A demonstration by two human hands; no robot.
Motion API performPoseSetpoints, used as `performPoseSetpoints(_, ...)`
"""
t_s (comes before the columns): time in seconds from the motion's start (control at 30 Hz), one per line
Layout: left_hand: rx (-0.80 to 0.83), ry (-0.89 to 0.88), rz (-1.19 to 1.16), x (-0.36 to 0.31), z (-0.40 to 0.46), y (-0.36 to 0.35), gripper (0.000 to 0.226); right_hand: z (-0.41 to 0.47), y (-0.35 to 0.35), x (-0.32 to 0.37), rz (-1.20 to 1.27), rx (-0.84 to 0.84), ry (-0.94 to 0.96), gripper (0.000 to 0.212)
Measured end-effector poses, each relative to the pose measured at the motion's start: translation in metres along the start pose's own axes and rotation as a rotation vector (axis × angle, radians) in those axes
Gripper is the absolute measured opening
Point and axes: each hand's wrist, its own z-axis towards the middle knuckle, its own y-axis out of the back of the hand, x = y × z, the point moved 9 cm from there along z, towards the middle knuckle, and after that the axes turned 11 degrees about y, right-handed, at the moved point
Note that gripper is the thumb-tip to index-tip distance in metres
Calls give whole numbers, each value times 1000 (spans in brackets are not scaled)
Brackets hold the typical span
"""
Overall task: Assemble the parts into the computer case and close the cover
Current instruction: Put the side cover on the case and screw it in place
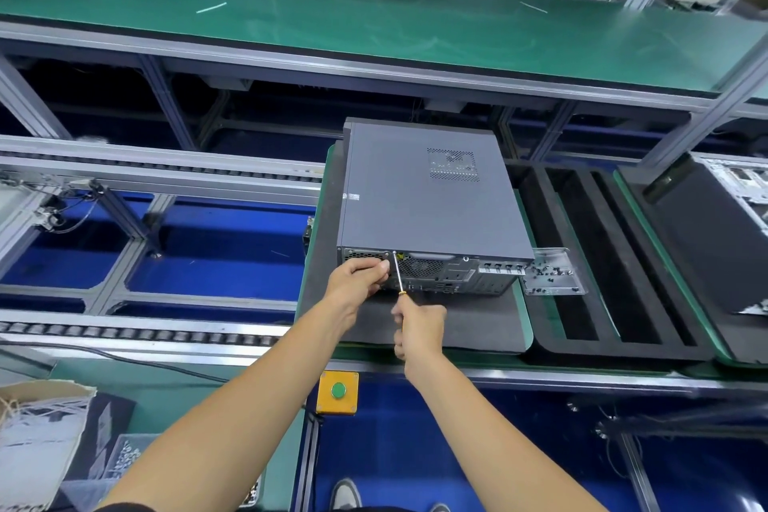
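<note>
**Screwdriver set at the rear panel of the closed case**

Computer case (432,195) lying flat on a dark foam mat (457,324), grey cover (415,187) on top, rear panel toward the viewer. Right hand (419,330) with fingers curled round the handle of a screwdriver (398,274); shaft angled up and away from the fingers, tip at the upper edge of the rear panel. Left hand (358,276) just left of the shaft, fingers curled, fingertips (384,265) against the panel beside the tip; whether pinching anything, cannot tell. Metal bracket (550,272) right of both hands, beside the case's rear corner. Yellow box with green button (337,391) below the hands, on the worktop edge (540,376).
</note>
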Motion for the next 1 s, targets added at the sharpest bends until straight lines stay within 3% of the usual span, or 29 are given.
performPoseSetpoints(0.1, 2, -2, 2, 2, 2, 1, 10, 0, 3, 1, -13, 2, 14, 12)
performPoseSetpoints(0.23, 22, 13, -35, 2, 2, -1, 5, -4, -2, -7, 52, 25, -142, 27)
performPoseSetpoints(0.4, 71, 63, -92, 6, -1, -4, 5, 1, 2, 2, -48, 3, 58, 16)
performPoseSetpoints(0.57, 130, 57, -94, 4, -4, -10, 7, -2, -2, -3, 33, 55, -93, 26)
performPoseSetpoints(0.77, 169, 58, -74, 1, -3, -15, 11, 3, 6, 6, -70, 3, 60, 15)
performPoseSetpoints(0.93, 180, 71, -49, 1, -1, -18, 12, 0, -1, 0, 36, 60, -90, 21)
performPoseSetpoints(1.0, 165, 74, -49, 2, -1, -18, 12, 0, -1, 0, 4, 45, -69, 26)
